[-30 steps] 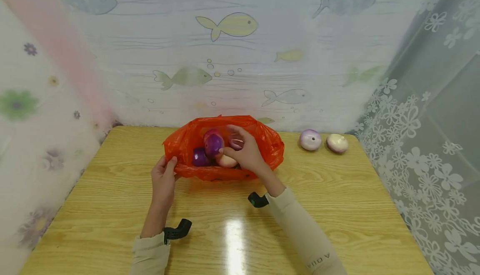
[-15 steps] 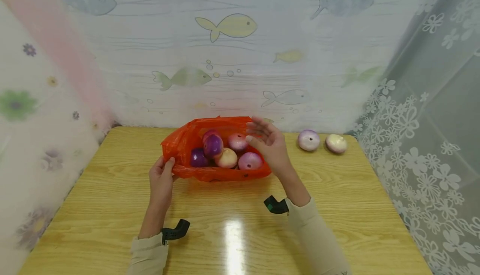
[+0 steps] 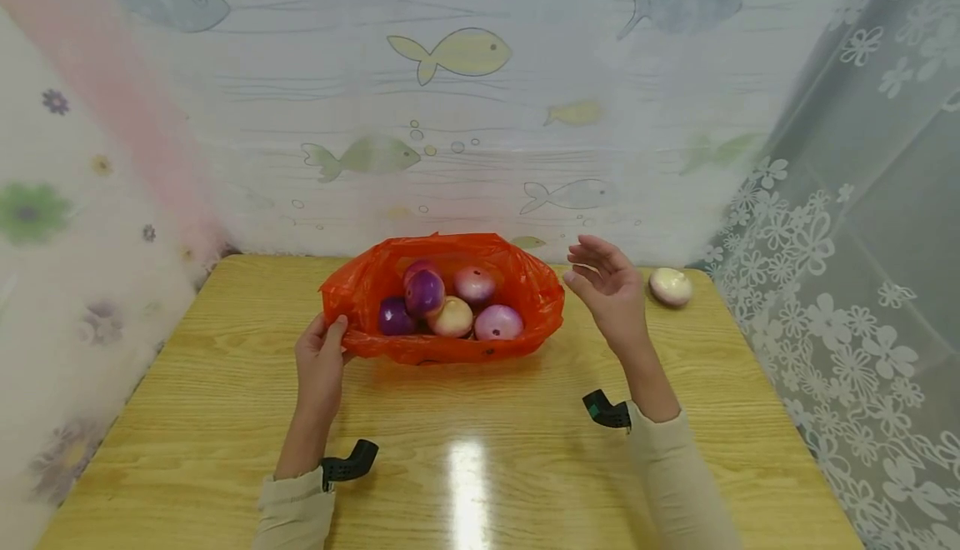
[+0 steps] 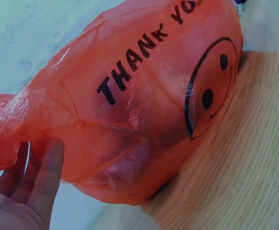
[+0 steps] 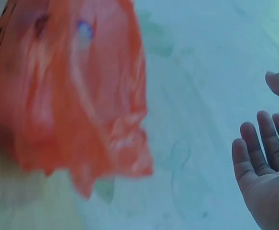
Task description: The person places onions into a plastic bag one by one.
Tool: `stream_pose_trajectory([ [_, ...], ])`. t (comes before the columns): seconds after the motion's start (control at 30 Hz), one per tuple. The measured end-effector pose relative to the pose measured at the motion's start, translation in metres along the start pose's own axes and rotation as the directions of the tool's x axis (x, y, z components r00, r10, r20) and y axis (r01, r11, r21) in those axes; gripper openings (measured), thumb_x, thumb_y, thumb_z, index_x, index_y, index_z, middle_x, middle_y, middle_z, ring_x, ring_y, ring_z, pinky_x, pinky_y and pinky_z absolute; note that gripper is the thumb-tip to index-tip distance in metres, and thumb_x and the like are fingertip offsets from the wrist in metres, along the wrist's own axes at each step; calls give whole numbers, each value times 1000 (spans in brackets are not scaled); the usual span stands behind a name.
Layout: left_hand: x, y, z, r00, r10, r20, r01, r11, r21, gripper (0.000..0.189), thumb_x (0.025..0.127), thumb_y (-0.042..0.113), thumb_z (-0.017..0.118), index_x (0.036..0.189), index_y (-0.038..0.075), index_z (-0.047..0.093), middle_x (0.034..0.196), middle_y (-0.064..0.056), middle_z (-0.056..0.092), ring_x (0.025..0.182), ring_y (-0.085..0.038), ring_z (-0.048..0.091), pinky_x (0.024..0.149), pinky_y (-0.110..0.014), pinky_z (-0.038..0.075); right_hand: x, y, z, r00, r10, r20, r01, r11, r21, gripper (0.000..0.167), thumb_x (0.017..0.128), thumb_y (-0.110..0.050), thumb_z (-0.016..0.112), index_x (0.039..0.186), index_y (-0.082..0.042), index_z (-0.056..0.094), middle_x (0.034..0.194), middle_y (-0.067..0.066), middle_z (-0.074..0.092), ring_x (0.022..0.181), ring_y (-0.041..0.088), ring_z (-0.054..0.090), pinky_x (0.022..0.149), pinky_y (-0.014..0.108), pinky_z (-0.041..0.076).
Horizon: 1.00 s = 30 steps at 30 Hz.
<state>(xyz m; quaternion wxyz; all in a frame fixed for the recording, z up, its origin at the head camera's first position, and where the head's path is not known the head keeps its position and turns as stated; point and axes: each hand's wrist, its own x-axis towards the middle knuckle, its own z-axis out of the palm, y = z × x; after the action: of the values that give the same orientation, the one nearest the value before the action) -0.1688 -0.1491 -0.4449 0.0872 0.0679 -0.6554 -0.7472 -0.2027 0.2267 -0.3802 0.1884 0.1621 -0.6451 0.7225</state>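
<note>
A red plastic bag (image 3: 442, 352), its mouth spread wide, lies on the table with several purple, pink and cream onions (image 3: 498, 322) inside. With thumb and fingers, my left hand (image 3: 320, 367) pinches the bag's left rim. In the left wrist view, black lettering and a smiling face mark the bag's side (image 4: 144, 96). My right hand (image 3: 613, 296) holds nothing, its fingers loosely bent, right of the bag. Beyond it sits a cream onion (image 3: 671, 287). In the right wrist view the hand (image 5: 269, 177) is apart from the bag.
The wooden table (image 3: 420, 458) backs onto a fish-patterned curtain (image 3: 465, 117). A sheer flowered curtain (image 3: 862, 308) hangs along the right side. A black wrist device (image 3: 351, 462) sticks out from the left sleeve, and another wrist device (image 3: 606, 410) from the right.
My right hand has come out of the bag and moved right, over the spot where a pale purple onion showed; that onion is now hidden. The left hand keeps its hold on the rim.
</note>
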Motion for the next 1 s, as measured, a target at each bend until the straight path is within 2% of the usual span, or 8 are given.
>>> stream_pose_trajectory([
  [0.2, 0, -1, 0, 1000, 7, 3, -7, 1000, -17, 39, 109, 24, 48, 144, 7, 52, 128, -4, 60, 104, -9, 65, 85, -18, 58, -4, 32, -41, 993, 51, -108, -59, 996, -66, 51, 86, 14, 71, 134, 0, 60, 119, 1, 68, 113, 22, 64, 99, 26, 53],
  [0.33, 0, -2, 0, 1000, 14, 7, -14, 1000, -15, 39, 109, 25, 48, 144, 7, 52, 130, -4, 59, 105, -9, 65, 86, -18, 57, -8, 53, -63, 974, 116, -196, -138, 985, -99, 52, 87, 11, 71, 136, -1, 58, 120, -3, 66, 120, 27, 60, 101, 24, 51],
  [0.4, 0, -3, 0, 1000, 16, 10, -15, 1000, -14, 40, 109, 25, 48, 144, 7, 52, 130, -4, 59, 106, -10, 65, 86, -18, 57, -9, 63, -73, 960, 151, -236, -186, 973, -135, 53, 89, 8, 72, 138, 0, 56, 124, -1, 64, 124, 27, 57, 102, 24, 50],
  [0.5, 0, -3, 0, 1000, 9, 14, -9, 1000, -9, 41, 109, 26, 48, 145, 7, 51, 130, -3, 59, 106, -10, 65, 87, -18, 57, -11, 78, -87, 935, 187, -302, -255, 944, -207, 56, 89, 2, 74, 141, 4, 53, 133, 9, 60, 127, 29, 53, 105, 29, 47],
  [0.6, 0, -3, 0, 1000, 0, 6, 0, 1000, -2, 41, 109, 27, 49, 144, 7, 52, 129, -1, 60, 106, -10, 65, 87, -18, 57, -11, 93, -100, 908, 217, -358, -327, 902, -283, 61, 89, -2, 75, 144, 4, 51, 143, 20, 53, 130, 32, 50, 109, 39, 43],
  [0.67, 0, -3, -1, 1000, 0, 2, 0, 1000, 7, 40, 109, 26, 48, 144, 7, 52, 128, -1, 60, 106, -10, 65, 87, -18, 57, -12, 100, -107, 886, 250, -390, -382, 870, -311, 64, 89, -4, 76, 147, 2, 49, 148, 21, 50, 131, 34, 47, 112, 44, 40],
  [0.77, 0, -3, 0, 1000, 7, -1, -7, 1000, 17, 39, 109, 25, 48, 142, 6, 53, 128, -1, 60, 106, -10, 65, 87, -18, 57, -12, 106, -115, 863, 301, -406, -442, 839, -317, 69, 90, -7, 76, 150, 1, 44, 153, 21, 44, 134, 36, 42, 115, 48, 36],
  [1.0, -1, -4, 0, 1000, 11, 6, -11, 999, 34, 39, 109, 25, 48, 143, 7, 53, 131, -3, 60, 107, -9, 66, 88, -18, 57, -7, 112, -124, 825, 433, -364, -539, 798, -271, 86, 91, -6, 75, 159, 0, 24, 161, 22, 28, 146, 38, 31, 123, 47, 28],
])
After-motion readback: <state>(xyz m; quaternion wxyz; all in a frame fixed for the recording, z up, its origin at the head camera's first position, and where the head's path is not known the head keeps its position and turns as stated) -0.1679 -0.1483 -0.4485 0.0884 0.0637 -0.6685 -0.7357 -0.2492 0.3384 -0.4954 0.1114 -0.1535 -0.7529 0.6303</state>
